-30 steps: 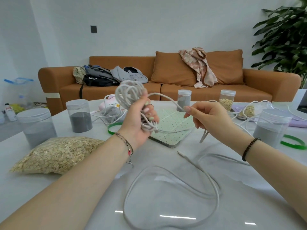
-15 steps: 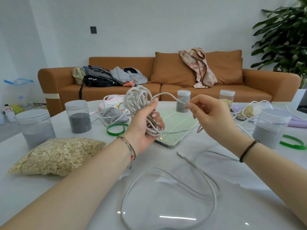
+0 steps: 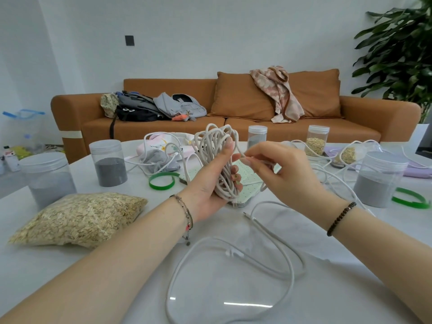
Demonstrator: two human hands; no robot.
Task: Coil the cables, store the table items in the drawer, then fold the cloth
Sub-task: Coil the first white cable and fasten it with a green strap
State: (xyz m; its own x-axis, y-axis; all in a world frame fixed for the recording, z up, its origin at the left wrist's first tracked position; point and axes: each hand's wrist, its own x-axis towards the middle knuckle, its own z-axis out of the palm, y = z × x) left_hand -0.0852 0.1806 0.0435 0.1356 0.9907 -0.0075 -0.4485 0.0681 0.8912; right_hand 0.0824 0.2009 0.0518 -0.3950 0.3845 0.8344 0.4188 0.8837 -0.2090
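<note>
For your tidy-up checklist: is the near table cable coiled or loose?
Loose: the cable sprawls in wide, untidy loops on the table.

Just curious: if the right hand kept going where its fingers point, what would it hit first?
Probably the coiled cable held in the left hand; the right hand points left at it, pinching its tail, though depth is unclear.

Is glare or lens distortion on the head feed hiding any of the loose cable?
Head view: glare streaks on the glossy table, within the loop of the loose cable, hide none of it; wide-angle stretch bends the frame edges; the coiled cable, left hand and right hand are sharp.
</note>
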